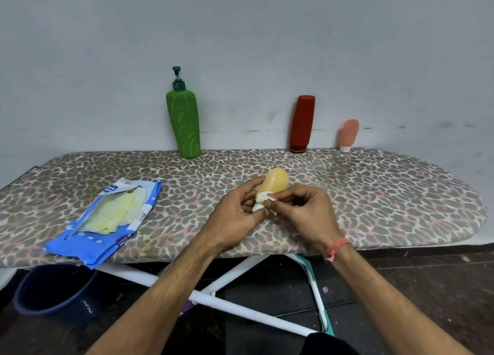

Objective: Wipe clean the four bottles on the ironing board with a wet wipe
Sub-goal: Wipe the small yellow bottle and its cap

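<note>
Yellow squeeze bottle [275, 184] over the middle of the leopard-print ironing board [374, 194], cap end gripped in the curled left hand [235, 213]. Wet wipe [268, 198] pinched against its lower part by the right hand [302, 210]. Green pump bottle [184, 122], red bottle [302, 124] and small pink bottle [348, 135] upright along the far edge. Opened blue wipes pack [107, 221] lying to the left.

Both forearms extended fwd, hands meeting at centre. L hand [235, 215] fingers curled, gripping; R hand [302, 210] fingertips pinching.
</note>
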